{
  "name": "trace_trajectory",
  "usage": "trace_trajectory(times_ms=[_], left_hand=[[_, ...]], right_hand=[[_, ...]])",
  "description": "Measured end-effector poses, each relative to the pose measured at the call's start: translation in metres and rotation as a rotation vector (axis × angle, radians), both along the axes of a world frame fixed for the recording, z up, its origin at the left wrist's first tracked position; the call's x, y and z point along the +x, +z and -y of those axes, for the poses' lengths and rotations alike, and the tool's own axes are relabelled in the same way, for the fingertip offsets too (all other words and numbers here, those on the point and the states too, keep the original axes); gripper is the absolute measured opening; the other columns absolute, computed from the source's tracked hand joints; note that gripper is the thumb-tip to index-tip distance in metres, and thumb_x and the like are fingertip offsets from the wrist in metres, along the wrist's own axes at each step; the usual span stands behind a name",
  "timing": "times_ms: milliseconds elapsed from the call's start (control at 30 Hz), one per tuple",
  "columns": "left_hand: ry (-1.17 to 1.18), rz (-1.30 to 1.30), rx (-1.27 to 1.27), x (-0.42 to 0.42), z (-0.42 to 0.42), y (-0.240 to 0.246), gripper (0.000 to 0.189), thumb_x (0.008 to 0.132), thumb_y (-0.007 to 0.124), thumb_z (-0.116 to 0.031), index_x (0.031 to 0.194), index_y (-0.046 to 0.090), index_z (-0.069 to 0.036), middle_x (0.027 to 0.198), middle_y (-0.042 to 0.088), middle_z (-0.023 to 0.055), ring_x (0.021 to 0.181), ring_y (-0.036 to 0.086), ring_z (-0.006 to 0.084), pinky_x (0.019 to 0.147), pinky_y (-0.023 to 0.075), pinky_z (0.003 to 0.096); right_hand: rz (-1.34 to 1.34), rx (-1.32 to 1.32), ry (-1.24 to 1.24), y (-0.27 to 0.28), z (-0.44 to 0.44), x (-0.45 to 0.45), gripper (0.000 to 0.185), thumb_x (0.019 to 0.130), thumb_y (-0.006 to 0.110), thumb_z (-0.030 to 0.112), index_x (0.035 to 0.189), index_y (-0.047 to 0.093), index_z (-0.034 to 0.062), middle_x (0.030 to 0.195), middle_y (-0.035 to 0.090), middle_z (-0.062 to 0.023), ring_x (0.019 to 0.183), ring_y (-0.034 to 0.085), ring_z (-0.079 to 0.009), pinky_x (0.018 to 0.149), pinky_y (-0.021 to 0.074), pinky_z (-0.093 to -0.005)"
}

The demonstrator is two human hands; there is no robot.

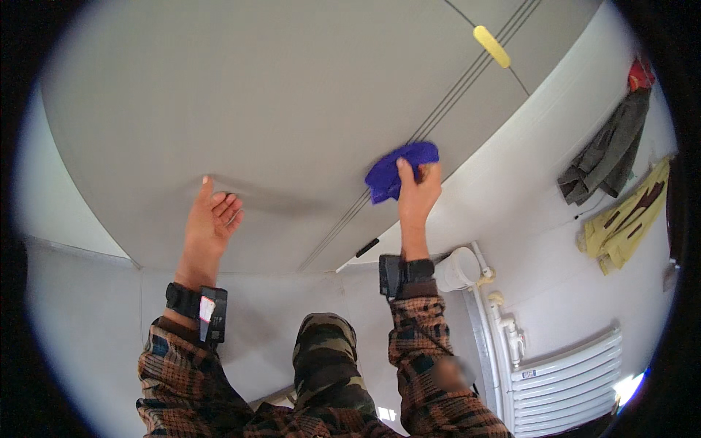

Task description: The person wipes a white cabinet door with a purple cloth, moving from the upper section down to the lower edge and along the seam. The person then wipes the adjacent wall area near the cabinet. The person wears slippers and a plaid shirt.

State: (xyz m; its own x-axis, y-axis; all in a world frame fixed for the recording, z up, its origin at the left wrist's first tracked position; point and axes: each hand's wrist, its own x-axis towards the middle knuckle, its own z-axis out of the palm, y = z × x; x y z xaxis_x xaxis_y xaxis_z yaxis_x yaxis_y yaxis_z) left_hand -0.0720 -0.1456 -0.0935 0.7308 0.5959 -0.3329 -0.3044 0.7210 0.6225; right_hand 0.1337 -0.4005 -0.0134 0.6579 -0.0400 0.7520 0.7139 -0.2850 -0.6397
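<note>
My right hand (419,189) grips a crumpled blue-violet cloth (390,171) against a broad grey panel (246,98). The cloth covers part of the thin dark parallel lines that run diagonally down the panel. To the left, my left hand (211,216) holds nothing, its thumb extended and its fingers loosely curled apart. It is close to the panel, but I cannot tell whether it touches. Black straps with small box-like devices circle both wrists.
A yellow oblong piece (492,46) crosses the lines higher up. A black fitting (367,248) is at the panel's lower edge. On the right are a white bucket (460,269), pipes (489,339), a white radiator (567,386), a dark garment (608,148) and a yellow garment (627,216).
</note>
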Motion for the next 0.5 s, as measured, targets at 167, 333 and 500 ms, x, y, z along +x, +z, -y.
trace_trajectory(times_ms=[167, 333, 500], left_hand=[[0.064, -0.058, 0.025, 0.0, 0.001, -0.011, 0.046, 0.082, 0.06, -0.05, 0.083, 0.05, -0.006, 0.084, 0.057, 0.0072, 0.08, 0.057, 0.0202, 0.073, 0.0487, 0.0333], [0.077, -0.064, 0.04, 0.0, -0.001, -0.018, 0.047, 0.081, 0.061, -0.051, 0.084, 0.048, -0.006, 0.08, 0.055, 0.0059, 0.078, 0.057, 0.0192, 0.072, 0.0492, 0.0316], [0.114, -0.033, 0.044, -0.002, 0.004, -0.019, 0.049, 0.079, 0.062, -0.054, 0.085, 0.049, -0.007, 0.079, 0.054, 0.0032, 0.076, 0.056, 0.0163, 0.071, 0.0484, 0.0296]], right_hand=[[-0.092, -0.096, -0.003, -0.141, -0.003, -0.008, 0.03, 0.072, 0.073, 0.018, 0.086, 0.052, 0.0007, 0.076, 0.06, -0.0128, 0.069, 0.059, -0.0241, 0.064, 0.0464, -0.0351], [-0.378, -0.157, -0.066, -0.224, 0.0, -0.013, 0.032, 0.07, 0.074, 0.019, 0.087, 0.054, 0.0006, 0.075, 0.062, -0.0149, 0.069, 0.061, -0.0331, 0.064, 0.0468, -0.0388], [-0.225, -0.264, -0.04, -0.16, 0.001, -0.016, 0.031, 0.071, 0.074, 0.022, 0.08, 0.054, -0.0004, 0.068, 0.059, -0.0135, 0.061, 0.057, -0.0285, 0.059, 0.045, -0.0383]])
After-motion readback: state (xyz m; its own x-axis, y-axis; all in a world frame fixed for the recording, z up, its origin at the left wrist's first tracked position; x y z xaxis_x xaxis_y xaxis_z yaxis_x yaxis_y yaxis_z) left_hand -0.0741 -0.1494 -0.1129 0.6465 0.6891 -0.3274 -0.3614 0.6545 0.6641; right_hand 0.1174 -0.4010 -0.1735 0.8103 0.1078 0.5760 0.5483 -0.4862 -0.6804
